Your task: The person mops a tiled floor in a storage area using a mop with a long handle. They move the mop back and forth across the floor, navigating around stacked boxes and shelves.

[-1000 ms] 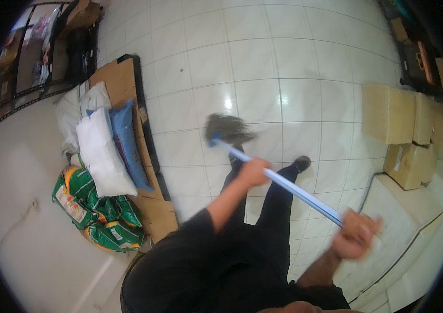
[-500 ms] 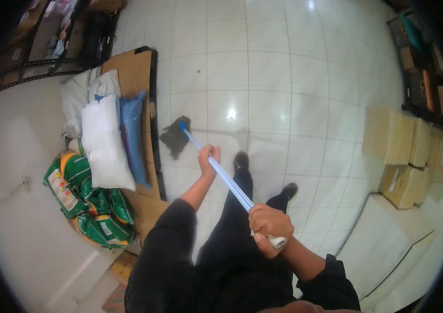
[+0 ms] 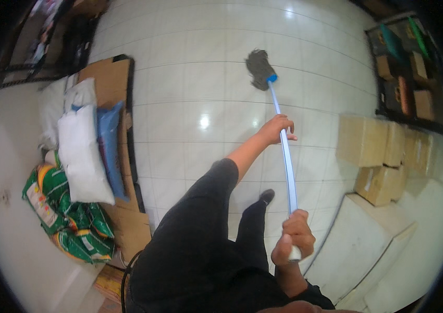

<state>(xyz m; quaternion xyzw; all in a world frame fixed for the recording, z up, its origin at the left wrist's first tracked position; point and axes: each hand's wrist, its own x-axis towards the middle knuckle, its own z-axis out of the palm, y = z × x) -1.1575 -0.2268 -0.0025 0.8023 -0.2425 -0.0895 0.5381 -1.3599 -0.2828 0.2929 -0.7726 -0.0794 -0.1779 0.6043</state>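
Observation:
A mop [image 3: 288, 172] with a long pale blue and white handle reaches away from me across the tiled floor. Its grey string head [image 3: 259, 68] lies spread on the tiles, joined to the handle by a blue socket [image 3: 272, 78]. Partway down the shaft, my left hand [image 3: 278, 129] is closed round it, some fingers a little loose. My right hand [image 3: 295, 237] wraps the top end of the handle, close to my body, and the white end cap shows below the fist.
On the left, white sacks [image 3: 83, 154], a blue sack [image 3: 109, 148] and green bags [image 3: 68, 214] rest by a cardboard-covered platform [image 3: 109, 83]. To the right stand cardboard boxes [image 3: 362, 141], a white cabinet [image 3: 354, 250] and a dark shelf [image 3: 409, 73]. White tiles [image 3: 180, 94] cover the floor.
The mop head has swept from beside the platform on the left to farther out and right. My left hand has moved right and forward with the shaft; my right hand is slightly lower and to the right.

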